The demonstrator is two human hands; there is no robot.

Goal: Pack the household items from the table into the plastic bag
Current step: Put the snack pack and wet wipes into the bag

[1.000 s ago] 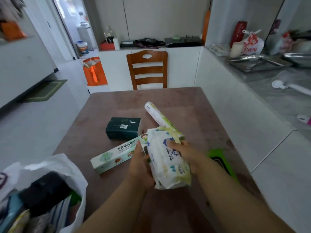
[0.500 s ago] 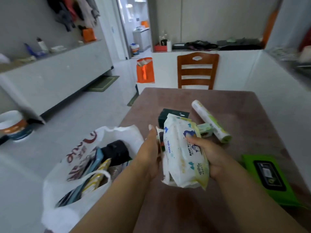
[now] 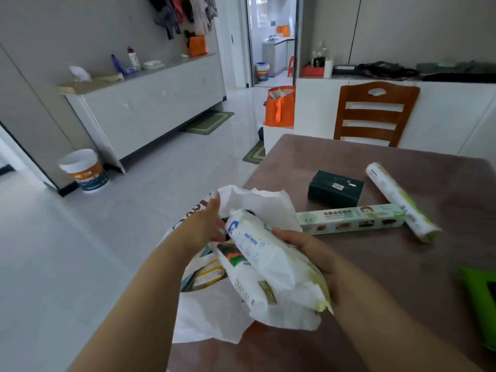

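My right hand (image 3: 311, 253) grips a white pack of baby wipes (image 3: 273, 261), with a second white pack (image 3: 241, 280) pressed under it. Both packs are tilted over the mouth of the white plastic bag (image 3: 212, 318) at the table's left edge. My left hand (image 3: 206, 224) holds the bag's rim open with fingers spread against it. Several packed items show inside the bag. On the brown table (image 3: 402, 264) lie a long pale green box (image 3: 351, 218), a dark green box (image 3: 335, 187), a white and green roll (image 3: 400, 200) and a bright green pack (image 3: 480, 299) at the right edge.
A wooden chair (image 3: 375, 114) stands at the table's far end. An orange bag (image 3: 280, 106) sits on a low white stand beyond the table. A white bucket (image 3: 84, 169) stands on the grey floor by a long sideboard (image 3: 145, 103).
Both hands have carried the wipes packs left from above the table to the bag's opening. My left hand has shifted from the packs to the bag's rim. The view has turned left.
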